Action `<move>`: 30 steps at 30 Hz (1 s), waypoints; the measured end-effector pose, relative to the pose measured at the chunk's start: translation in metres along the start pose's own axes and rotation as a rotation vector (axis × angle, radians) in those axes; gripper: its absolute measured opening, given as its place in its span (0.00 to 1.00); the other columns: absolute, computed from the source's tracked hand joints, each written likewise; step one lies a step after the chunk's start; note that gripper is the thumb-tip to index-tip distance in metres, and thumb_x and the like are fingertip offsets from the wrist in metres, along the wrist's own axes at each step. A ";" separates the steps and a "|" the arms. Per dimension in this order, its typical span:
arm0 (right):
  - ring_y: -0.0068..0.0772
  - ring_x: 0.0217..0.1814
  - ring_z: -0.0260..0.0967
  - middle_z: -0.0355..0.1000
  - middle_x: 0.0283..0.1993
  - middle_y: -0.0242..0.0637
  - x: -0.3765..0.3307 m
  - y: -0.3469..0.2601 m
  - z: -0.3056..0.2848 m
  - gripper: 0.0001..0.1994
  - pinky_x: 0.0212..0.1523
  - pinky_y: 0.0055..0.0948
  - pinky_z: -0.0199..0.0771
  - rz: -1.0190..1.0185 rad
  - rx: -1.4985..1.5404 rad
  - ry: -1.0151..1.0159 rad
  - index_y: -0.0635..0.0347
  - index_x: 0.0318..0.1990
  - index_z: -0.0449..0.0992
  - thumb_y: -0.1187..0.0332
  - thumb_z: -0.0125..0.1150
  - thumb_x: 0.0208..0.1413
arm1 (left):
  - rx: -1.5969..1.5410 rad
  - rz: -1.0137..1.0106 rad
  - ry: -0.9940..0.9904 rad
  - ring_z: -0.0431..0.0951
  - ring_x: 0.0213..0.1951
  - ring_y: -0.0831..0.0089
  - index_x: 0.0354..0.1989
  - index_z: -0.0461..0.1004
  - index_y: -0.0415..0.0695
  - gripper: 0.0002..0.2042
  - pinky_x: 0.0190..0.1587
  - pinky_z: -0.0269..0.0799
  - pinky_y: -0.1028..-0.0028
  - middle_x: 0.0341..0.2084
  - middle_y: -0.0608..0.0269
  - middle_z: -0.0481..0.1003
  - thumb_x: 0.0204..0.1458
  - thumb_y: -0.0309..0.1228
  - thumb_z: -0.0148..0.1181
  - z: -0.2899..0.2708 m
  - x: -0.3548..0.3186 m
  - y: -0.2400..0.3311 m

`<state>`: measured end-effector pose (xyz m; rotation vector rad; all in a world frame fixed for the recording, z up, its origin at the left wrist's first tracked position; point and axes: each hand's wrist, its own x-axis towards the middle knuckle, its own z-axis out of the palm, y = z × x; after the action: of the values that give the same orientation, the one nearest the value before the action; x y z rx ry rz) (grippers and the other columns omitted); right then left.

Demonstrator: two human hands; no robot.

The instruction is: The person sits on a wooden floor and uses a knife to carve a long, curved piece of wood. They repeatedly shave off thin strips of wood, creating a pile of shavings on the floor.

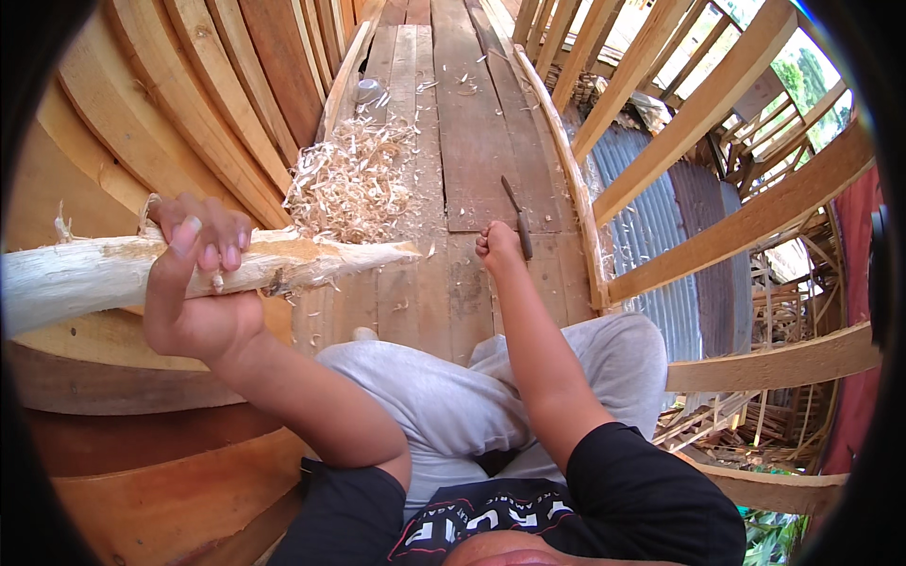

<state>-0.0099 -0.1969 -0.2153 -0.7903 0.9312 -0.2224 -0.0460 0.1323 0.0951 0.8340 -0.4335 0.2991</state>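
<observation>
A pale, peeled wooden pole (94,274) comes in from the left edge and narrows to a rough, splintery tip. My left hand (203,250) is wrapped round it a little behind that tip, thumb raised, with strips of bark hanging near the fingers. Over the plank floor, my right hand (500,245) is closed in a fist with nothing showing in it. Just to its right is a knife (515,209) with a dark blade and a brown handle; the blade points away from me. My crossed legs in grey trousers (425,387) are below both hands.
Wood shavings (354,184) heap on the planks (486,141) ahead, with a small clear cup (369,91) beyond. Upright boards (170,104) line the left. Wooden railing bars (698,123) stand right, above corrugated metal sheets (651,245) outside.
</observation>
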 end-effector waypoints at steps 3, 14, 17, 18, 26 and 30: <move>0.27 0.18 0.53 0.57 0.19 0.33 -0.006 -0.003 -0.002 0.04 0.16 0.27 0.51 -0.003 0.053 -0.049 0.55 0.31 0.63 0.74 0.40 0.53 | 0.005 -0.024 -0.030 0.57 0.19 0.79 0.24 0.58 0.47 0.09 0.30 0.54 0.76 0.15 0.70 0.56 0.43 0.28 0.54 -0.001 -0.001 -0.001; 0.33 0.25 0.63 0.63 0.30 0.40 0.006 -0.013 0.001 0.08 0.28 0.36 0.73 -0.034 0.287 0.194 0.66 0.38 0.64 0.73 0.41 0.53 | 0.035 -0.043 0.046 0.59 0.18 0.78 0.25 0.59 0.46 0.09 0.29 0.55 0.75 0.14 0.70 0.57 0.41 0.27 0.55 0.001 -0.002 -0.003; 0.35 0.32 0.62 0.61 0.36 0.43 0.040 -0.026 0.003 0.11 0.37 0.40 0.76 -0.059 0.362 0.339 0.67 0.44 0.62 0.73 0.42 0.54 | 0.019 -0.063 0.006 0.59 0.19 0.78 0.24 0.58 0.47 0.09 0.30 0.55 0.75 0.15 0.70 0.57 0.42 0.26 0.55 0.002 -0.001 -0.005; 0.35 0.33 0.62 0.60 0.37 0.44 0.065 -0.047 -0.008 0.11 0.38 0.40 0.76 -0.095 0.411 0.402 0.67 0.45 0.61 0.74 0.43 0.54 | -0.026 -0.070 0.004 0.59 0.18 0.78 0.25 0.59 0.46 0.09 0.28 0.55 0.76 0.14 0.69 0.58 0.42 0.26 0.56 0.007 -0.001 -0.012; 0.43 0.68 0.55 0.57 0.67 0.47 -0.038 -0.052 0.120 0.25 0.58 0.40 0.66 -0.404 -0.699 -0.817 0.56 0.64 0.61 0.69 0.52 0.59 | 0.056 -0.035 0.046 0.58 0.18 0.79 0.24 0.59 0.46 0.09 0.28 0.55 0.76 0.14 0.70 0.57 0.41 0.26 0.56 0.001 -0.001 -0.002; 0.50 0.57 0.68 0.72 0.51 0.55 -0.049 0.011 0.094 0.22 0.60 0.39 0.64 -0.704 -1.574 -0.443 0.67 0.56 0.69 0.78 0.52 0.50 | 0.112 -0.013 0.065 0.57 0.19 0.79 0.23 0.57 0.47 0.10 0.29 0.55 0.76 0.14 0.70 0.55 0.42 0.27 0.54 -0.006 -0.001 0.005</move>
<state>0.0331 -0.1174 -0.1597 -2.4991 0.1984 0.1475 -0.0478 0.1400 0.0940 0.9337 -0.3533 0.3401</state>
